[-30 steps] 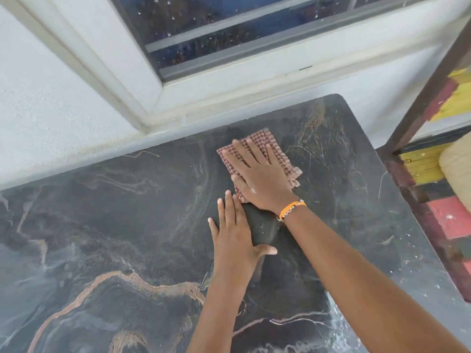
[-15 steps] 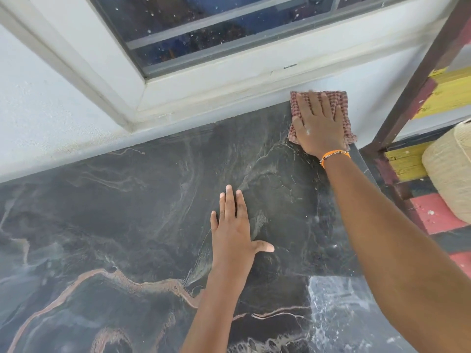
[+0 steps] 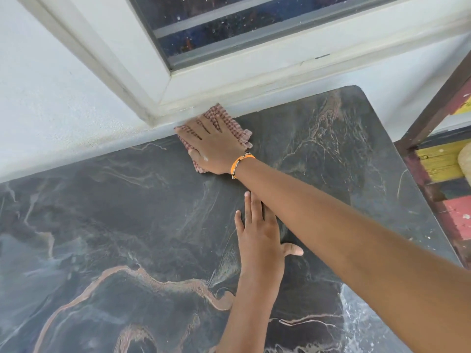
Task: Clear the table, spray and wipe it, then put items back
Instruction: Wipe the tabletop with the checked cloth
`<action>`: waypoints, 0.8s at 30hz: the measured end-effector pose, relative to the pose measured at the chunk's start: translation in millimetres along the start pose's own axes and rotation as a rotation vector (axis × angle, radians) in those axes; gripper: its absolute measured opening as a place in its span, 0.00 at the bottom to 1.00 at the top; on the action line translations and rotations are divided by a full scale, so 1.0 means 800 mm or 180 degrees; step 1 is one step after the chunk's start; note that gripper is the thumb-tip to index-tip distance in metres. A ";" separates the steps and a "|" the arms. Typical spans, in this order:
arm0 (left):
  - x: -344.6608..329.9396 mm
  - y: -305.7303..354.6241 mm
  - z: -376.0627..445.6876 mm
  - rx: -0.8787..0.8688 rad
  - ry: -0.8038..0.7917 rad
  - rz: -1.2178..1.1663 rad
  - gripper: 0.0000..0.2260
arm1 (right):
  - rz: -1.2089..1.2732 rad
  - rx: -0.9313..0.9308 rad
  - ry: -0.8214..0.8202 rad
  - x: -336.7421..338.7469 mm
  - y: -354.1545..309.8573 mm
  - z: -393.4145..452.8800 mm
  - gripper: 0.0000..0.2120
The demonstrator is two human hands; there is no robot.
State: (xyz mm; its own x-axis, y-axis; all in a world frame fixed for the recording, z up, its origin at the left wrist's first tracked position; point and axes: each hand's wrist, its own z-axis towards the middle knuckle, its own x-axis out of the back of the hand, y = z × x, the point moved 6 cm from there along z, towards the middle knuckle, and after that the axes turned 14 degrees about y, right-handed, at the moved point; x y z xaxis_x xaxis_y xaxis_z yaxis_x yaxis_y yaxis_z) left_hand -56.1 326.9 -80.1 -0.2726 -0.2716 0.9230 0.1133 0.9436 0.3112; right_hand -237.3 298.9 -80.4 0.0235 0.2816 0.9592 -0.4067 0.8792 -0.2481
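- Near edge: tabletop [image 3: 107, 225], dark marbled surface, carries nothing but the two hands and the cloth in this view. Wet sheen at the near right corner; judged that spraying is done and wiping is under way.
- Middle: left hand [image 3: 260, 235] lies flat, palm down, fingers straight and together, thumb out to the right. Grip holds nothing; it appears to brace the body for the reach.
- Right forearm crosses above the left fingertips, running from near right to far centre.
- Far: right hand [image 3: 216, 146], orange bracelet [image 3: 240, 164] at the wrist, presses flat on the checked cloth [image 3: 229, 121]. Fingers spread and straight, no pinch; grip is an open palm bearing down on the cloth.
- Cloth sits at the far edge of the tabletop, touching the wall below the window frame [image 3: 163, 80].
- Method note: keep the whole palm loaded so the cloth stays flat and does not bunch; run it along the wall seam, then overlap passes toward the near side. Far right corner and the left half look not yet covered, judged only.
- Far right: painted shelf [image 3: 438, 159], apart from the tabletop.
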 end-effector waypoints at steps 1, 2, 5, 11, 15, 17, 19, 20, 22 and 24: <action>0.001 -0.001 0.000 0.0006 0.0000 0.0007 0.50 | -0.0010 0.0151 -0.0046 -0.001 -0.003 0.000 0.25; 0.001 -0.001 0.000 0.0014 0.0000 0.0016 0.52 | -0.0024 0.0288 -0.0078 0.000 0.001 -0.004 0.24; 0.003 0.001 -0.002 0.0010 0.0029 0.0019 0.54 | -0.0069 0.0460 -0.0049 0.010 0.039 -0.027 0.24; 0.005 0.001 -0.005 -0.0023 0.0095 0.0042 0.54 | -0.0334 -0.0529 0.0286 0.060 0.197 -0.111 0.24; 0.004 0.003 -0.004 -0.0006 0.0087 0.0021 0.54 | -0.0445 -0.1452 0.0438 0.082 0.270 -0.159 0.24; 0.005 0.004 -0.004 -0.0004 0.0085 0.0010 0.54 | -0.0450 -0.1709 0.0482 0.084 0.276 -0.171 0.25; 0.007 0.003 -0.005 0.0015 0.0111 -0.0060 0.53 | -0.0423 -0.1818 0.0491 0.084 0.269 -0.185 0.25; 0.009 0.004 -0.006 0.0016 0.0133 -0.0100 0.52 | -0.0426 -0.1845 0.0476 0.083 0.262 -0.197 0.26; 0.011 0.010 -0.014 -0.0075 0.0200 -0.0089 0.50 | -0.0420 -0.1877 0.0431 0.083 0.245 -0.233 0.26; 0.009 0.019 -0.031 -0.0227 0.0230 -0.0112 0.49 | -0.0409 -0.1901 0.0408 0.085 0.219 -0.288 0.26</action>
State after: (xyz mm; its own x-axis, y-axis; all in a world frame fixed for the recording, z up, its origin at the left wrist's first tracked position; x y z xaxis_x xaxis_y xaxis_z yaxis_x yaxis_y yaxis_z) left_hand -32.4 334.3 -63.1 -0.2083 -0.3196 0.9244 0.1731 0.9181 0.3565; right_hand -96.1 560.5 -90.0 0.1627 0.1707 0.9718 0.1867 0.9618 -0.2002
